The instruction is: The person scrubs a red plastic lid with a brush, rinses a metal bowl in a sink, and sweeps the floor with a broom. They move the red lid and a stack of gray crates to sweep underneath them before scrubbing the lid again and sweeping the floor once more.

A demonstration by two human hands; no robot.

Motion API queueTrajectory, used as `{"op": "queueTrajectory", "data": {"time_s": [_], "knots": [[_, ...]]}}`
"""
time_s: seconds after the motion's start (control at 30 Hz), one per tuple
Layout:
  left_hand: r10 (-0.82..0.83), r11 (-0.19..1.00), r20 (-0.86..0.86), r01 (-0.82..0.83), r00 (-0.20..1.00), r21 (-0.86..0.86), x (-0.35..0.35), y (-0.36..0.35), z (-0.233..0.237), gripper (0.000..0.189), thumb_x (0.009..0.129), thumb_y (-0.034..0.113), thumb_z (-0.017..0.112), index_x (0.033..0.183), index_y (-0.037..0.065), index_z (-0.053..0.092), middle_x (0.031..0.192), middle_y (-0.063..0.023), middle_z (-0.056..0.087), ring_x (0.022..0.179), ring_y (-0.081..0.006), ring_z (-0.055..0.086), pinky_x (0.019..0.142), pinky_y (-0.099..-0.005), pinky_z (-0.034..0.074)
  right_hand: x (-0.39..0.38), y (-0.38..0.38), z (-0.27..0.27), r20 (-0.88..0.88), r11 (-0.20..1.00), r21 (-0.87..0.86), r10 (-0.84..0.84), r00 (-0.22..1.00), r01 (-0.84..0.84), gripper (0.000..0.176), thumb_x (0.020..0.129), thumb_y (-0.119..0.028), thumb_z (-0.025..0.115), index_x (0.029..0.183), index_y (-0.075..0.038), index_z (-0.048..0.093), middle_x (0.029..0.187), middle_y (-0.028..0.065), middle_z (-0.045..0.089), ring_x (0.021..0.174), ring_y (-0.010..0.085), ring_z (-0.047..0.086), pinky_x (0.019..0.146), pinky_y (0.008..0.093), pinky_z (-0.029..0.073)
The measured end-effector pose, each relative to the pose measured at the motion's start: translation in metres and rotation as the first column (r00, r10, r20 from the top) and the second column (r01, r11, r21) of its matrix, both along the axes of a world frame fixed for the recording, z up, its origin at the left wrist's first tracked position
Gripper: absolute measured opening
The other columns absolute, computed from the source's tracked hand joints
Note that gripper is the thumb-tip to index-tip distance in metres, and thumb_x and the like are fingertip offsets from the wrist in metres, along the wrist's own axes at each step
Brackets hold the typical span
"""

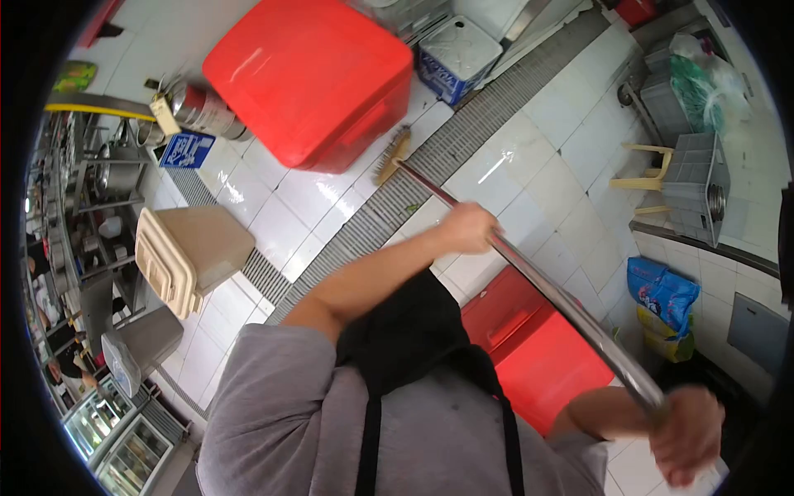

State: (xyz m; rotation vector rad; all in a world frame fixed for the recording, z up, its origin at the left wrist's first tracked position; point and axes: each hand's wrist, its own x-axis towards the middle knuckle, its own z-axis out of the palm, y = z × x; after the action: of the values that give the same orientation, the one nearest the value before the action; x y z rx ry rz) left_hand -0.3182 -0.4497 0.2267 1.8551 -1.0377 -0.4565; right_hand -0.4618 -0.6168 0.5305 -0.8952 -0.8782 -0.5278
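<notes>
You have the brush (393, 155) out in front of you at the far end of its long metal handle (538, 277). Your left hand (470, 227) is closed round the handle about halfway down, arm stretched forward. Your right hand (686, 434) is wrapped round the top end, close to your body. Both are full grips, with no fingers spread.

The brush head is down on the floor (546, 157), touching the near edge of the grate (496, 107) and just beside the corner of the red bin (310, 78). The handle slants back from there, over the grate and over the red box (538, 347) by your right side.

On progress, this is a judgement only. The tiles on both sides of the grate shine as if wet and show no loose dirt, so the open floor looks largely dealt with. What looks like a small greenish scrap lies on the grate (411, 207) between the brush and your left hand, so that strip seems unfinished. The floor under and behind the red bin is hidden, and whether it has been reached cannot be told. The same goes for the ground beneath the beige tub (190, 252) to your left and around the blue bag (662, 293) to your right — both stand on tiles the brush is well apart from.
</notes>
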Motion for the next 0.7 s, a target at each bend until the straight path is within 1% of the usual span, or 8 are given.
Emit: {"op": "queueTrajectory", "data": {"time_s": [0.03, 0.1, 0.3, 0.37, 0.43, 0.5, 0.57, 0.7], "knots": [[0.01, 1.0, 0.036, -0.01, 0.999, 0.02, 0.025, -0.002, -0.021, 0.012, 0.061, 0.015, 0.057, 0.062, 0.004, 0.06, 0.064, -0.0174, 0.056, 0.065, -0.0345, 0.055, 0.06, -0.0413, 0.044, -0.008, -0.021, -0.022, 0.022, 0.971, 0.237, 0.02, 1.0, -0.025, 0.026, 0.076, -0.018, 0.059, 0.057, -0.007, 0.046, 0.047, 0.0005, 0.049, 0.035, 0.0088, 0.045, 0.035, 0.0215, 0.037], [0.002, 0.986, 0.033, -0.008, 0.999, 0.169, 0.063, -0.006, -0.076, 0.015, 0.058, 0.016, 0.058, 0.066, 0.004, 0.062, 0.067, -0.0173, 0.058, 0.068, -0.0335, 0.056, 0.061, -0.0394, 0.045, 0.04, 0.008, -0.057, -0.298, 0.853, -0.309, -0.506, 0.809, 0.42, 0.021, 0.076, -0.013, 0.054, 0.059, -0.008, 0.043, 0.043, -0.0009, 0.045, 0.032, 0.0083, 0.041, 0.032, 0.0215, 0.034], [-0.122, 0.972, 0.028, 0.113, 0.992, 0.207, 0.031, -0.06, -0.057, 0.017, 0.067, 0.018, 0.056, 0.058, 0.004, 0.057, 0.063, -0.0177, 0.055, 0.062, -0.0338, 0.055, 0.056, -0.0406, 0.043, 0.024, -0.039, -0.028, -0.234, 0.849, -0.302, -0.506, 0.83, 0.433, 0.023, 0.072, -0.013, 0.055, 0.053, -0.006, 0.044, 0.038, 0.0004, 0.044, 0.028, 0.0103, 0.04, 0.028, 0.0213, 0.034], [-0.12, 0.969, 0.031, 0.11, 0.992, 0.222, 0.038, -0.075, -0.015, 0.021, 0.071, 0.021, 0.056, 0.058, 0.006, 0.057, 0.062, -0.0162, 0.055, 0.062, -0.0328, 0.055, 0.056, -0.0403, 0.043, 0.036, -0.052, 0.006, -0.189, 0.961, -0.194, -0.232, 0.954, 0.195, 0.014, 0.063, 0.0, 0.058, 0.058, -0.006, 0.047, 0.04, -0.0005, 0.049, 0.03, 0.0094, 0.044, 0.032, 0.0182, 0.037], [0.0, 0.986, 0.015, -0.002, 1.0, 0.169, 0.055, -0.085, -0.008, 0.018, 0.072, 0.016, 0.056, 0.058, 0.004, 0.056, 0.062, -0.016, 0.055, 0.063, -0.0318, 0.055, 0.057, -0.0385, 0.043, 0.075, -0.057, 0.009, -0.088, 0.993, -0.085, 0.074, 0.993, -0.081, 0.023, 0.071, -0.01, 0.06, 0.051, -0.008, 0.048, 0.04, 0.0005, 0.045, 0.03, 0.0083, 0.042, 0.03, 0.0186, 0.036], [0.459, 0.87, -0.057, -0.461, 0.887, -0.173, 0.103, -0.103, -0.03, 0.014, 0.069, 0.013, 0.054, 0.06, 0.003, 0.058, 0.066, -0.0166, 0.057, 0.065, -0.0343, 0.055, 0.06, -0.0398, 0.043, 0.117, -0.065, 0.007, -0.207, 0.868, -0.464, -0.302, 0.93, 0.178, 0.032, 0.079, -0.014, 0.052, 0.049, -0.006, 0.046, 0.043, 0.0013, 0.047, 0.033, 0.0101, 0.043, 0.031, 0.0222, 0.036], [0.514, 0.842, -0.08, -0.52, 0.854, -0.145, 0.15, -0.113, -0.041, 0.012, 0.067, 0.012, 0.054, 0.06, 0.003, 0.058, 0.066, -0.0164, 0.057, 0.066, -0.0343, 0.055, 0.06, -0.0398, 0.043, 0.167, -0.057, -0.025, -0.297, 0.945, -0.256, -0.275, 0.914, 0.202, 0.031, 0.084, -0.016, 0.044, 0.056, -0.002, 0.046, 0.044, 0.0023, 0.046, 0.033, 0.012, 0.041, 0.031, 0.0263, 0.034], [0.431, 0.871, -0.114, -0.446, 0.895, -0.205, 0.181, -0.144, -0.096, 0.008, 0.063, 0.01, 0.054, 0.064, 0.003, 0.059, 0.067, -0.0158, 0.058, 0.066, -0.0335, 0.055, 0.061, -0.0397, 0.044, 0.219, -0.059, -0.022, -0.323, 0.857, -0.333, -0.496, 0.806, 0.394, 0.021, 0.082, -0.014, 0.041, 0.066, -0.002, 0.046, 0.042, 0.0028, 0.044, 0.031, 0.0134, 0.037, 0.031, 0.029, 0.032]]}}
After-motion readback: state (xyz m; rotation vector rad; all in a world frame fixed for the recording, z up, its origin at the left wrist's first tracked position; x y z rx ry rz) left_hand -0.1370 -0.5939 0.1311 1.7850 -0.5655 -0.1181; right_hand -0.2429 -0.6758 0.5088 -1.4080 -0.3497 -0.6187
